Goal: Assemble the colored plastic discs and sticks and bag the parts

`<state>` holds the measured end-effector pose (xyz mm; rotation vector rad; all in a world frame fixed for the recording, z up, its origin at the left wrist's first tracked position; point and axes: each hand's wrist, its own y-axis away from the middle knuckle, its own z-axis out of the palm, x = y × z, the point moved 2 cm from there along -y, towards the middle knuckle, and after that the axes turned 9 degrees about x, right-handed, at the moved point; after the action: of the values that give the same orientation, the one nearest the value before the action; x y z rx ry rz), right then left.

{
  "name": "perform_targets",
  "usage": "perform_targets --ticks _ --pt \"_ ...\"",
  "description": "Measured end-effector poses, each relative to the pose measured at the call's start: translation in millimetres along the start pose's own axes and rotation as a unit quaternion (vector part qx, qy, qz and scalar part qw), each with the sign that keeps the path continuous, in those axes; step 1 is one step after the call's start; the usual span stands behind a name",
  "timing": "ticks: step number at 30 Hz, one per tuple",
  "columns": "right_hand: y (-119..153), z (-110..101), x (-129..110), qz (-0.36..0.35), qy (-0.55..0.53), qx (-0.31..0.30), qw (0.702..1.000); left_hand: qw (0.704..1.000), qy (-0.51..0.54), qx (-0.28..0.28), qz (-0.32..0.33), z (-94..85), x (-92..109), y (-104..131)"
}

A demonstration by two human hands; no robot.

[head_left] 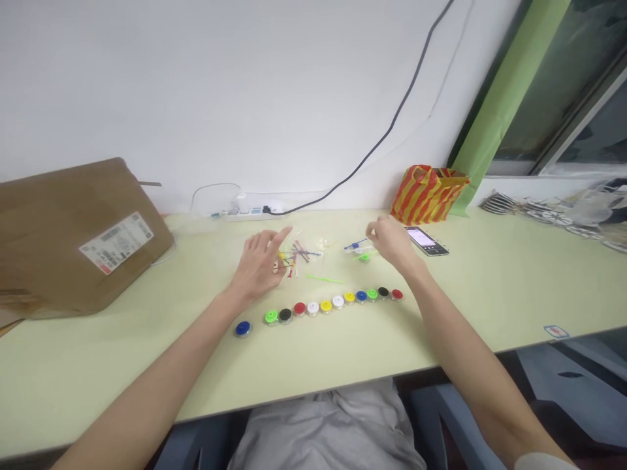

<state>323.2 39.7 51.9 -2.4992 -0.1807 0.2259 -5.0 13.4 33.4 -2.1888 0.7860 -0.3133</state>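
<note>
My left hand [255,262] is over the table at the left edge of a pile of thin coloured plastic sticks [304,251], thumb and fingers apart. It hides part of that pile. Farther right, my right hand [390,240] has its fingers curled together beside a small group of blue, white and green pieces [363,257]; whatever it pinches is too small to tell. A bright green stick [326,279] lies alone between the hands. Nearer to me runs a row of small round containers with coloured lids [326,306], a blue-lidded one [243,328] at its left end.
A cardboard box [63,241] stands at the left. Against the wall are a power strip [249,213] and a dark cable [362,160]. A striped red-yellow bag [428,196] and a phone [426,241] sit beyond my right hand. Stacked discs [498,202] lie far right.
</note>
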Motion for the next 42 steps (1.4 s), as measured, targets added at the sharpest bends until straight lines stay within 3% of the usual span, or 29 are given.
perform_targets --ticks 3,6,16,19,26,31,42 --pt "1.1 10.0 13.1 0.013 0.034 -0.098 0.994 1.000 -0.001 0.003 -0.004 2.0 0.5 0.3" --pt "3.7 18.7 16.8 0.043 0.048 -0.159 0.985 1.000 -0.005 0.012 -0.012 3.3 1.7 1.0" --pt "3.4 21.2 3.5 0.002 0.001 -0.207 0.978 0.999 -0.007 0.008 -0.041 6.0 1.7 1.0" --pt "2.5 10.3 -4.8 -0.036 -0.052 -0.160 0.985 0.999 -0.002 0.005 -0.042 6.1 2.6 -0.3" --pt "5.8 -2.6 -33.7 -0.079 -0.176 0.051 0.980 0.999 -0.014 -0.006 -0.045 11.1 -0.6 0.8" --pt "8.0 -0.2 -46.4 -0.097 -0.264 0.134 0.950 0.999 -0.017 -0.013 -0.047 10.1 0.1 0.8" --pt "28.1 -13.8 -77.0 -0.174 -0.299 0.329 0.879 0.994 0.006 -0.029 -0.109 10.0 1.2 1.6"
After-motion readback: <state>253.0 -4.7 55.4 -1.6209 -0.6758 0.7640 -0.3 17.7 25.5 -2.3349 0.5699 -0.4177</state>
